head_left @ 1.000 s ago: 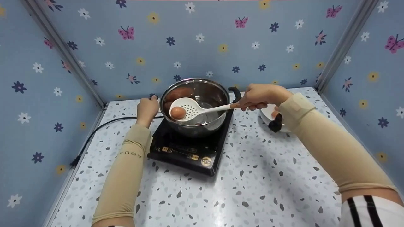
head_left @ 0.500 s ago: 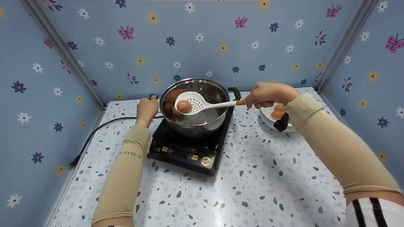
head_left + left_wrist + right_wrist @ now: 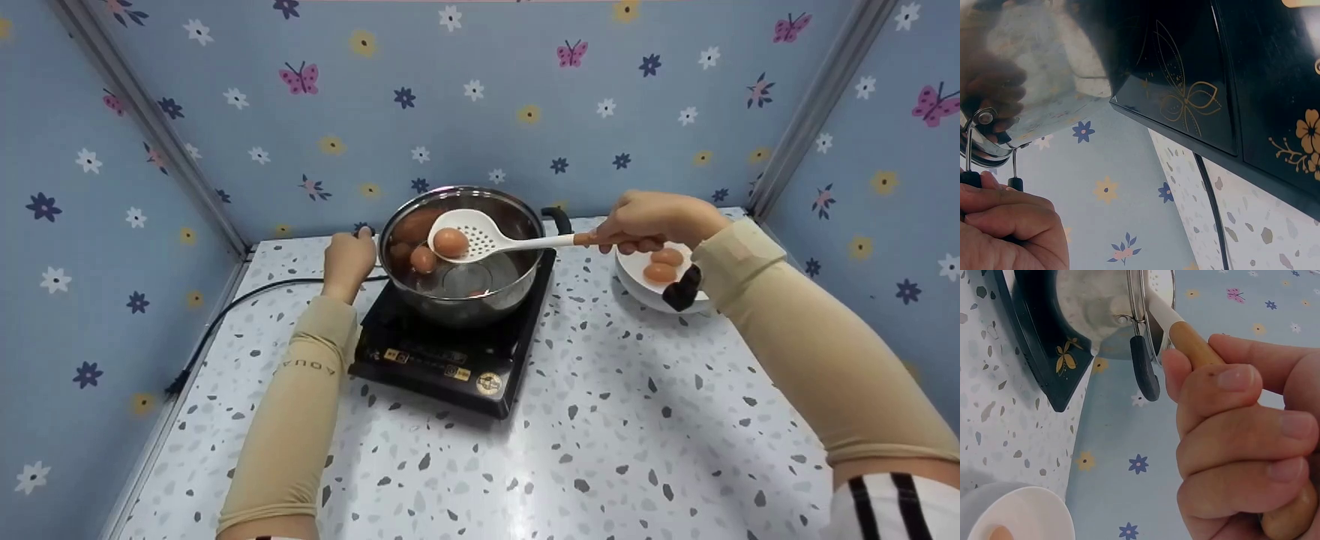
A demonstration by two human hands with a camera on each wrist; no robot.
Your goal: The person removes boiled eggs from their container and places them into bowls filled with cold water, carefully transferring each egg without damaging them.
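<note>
My right hand (image 3: pixel 649 223) grips the wooden handle of a white skimmer (image 3: pixel 517 244). In the right wrist view its fingers wrap round that handle (image 3: pixel 1193 343). The skimmer's perforated bowl is over the mouth of a steel pot (image 3: pixel 480 306), carrying a brown egg (image 3: pixel 451 243). Just below it another egg shape (image 3: pixel 423 259) shows inside the pot; I cannot tell whether it is an egg or a reflection. My left hand (image 3: pixel 349 262) holds the pot's left handle, its fingers curled round the black grip in the left wrist view (image 3: pixel 1013 225).
The pot stands on a black induction cooker (image 3: pixel 442 367) with a cord (image 3: pixel 277 285) running left. To the right, a white bowl (image 3: pixel 637 291) contains brown eggs (image 3: pixel 660 272), partly behind my right wrist. The pot's right handle (image 3: pixel 559 219) sticks out near the skimmer. Patterned walls enclose the speckled table (image 3: pixel 600 420).
My right hand has moved right and slightly back, taking the skimmer and its egg along. More of the bowl's eggs now shows, and the second egg shape is uncovered. The left hand has stayed put.
</note>
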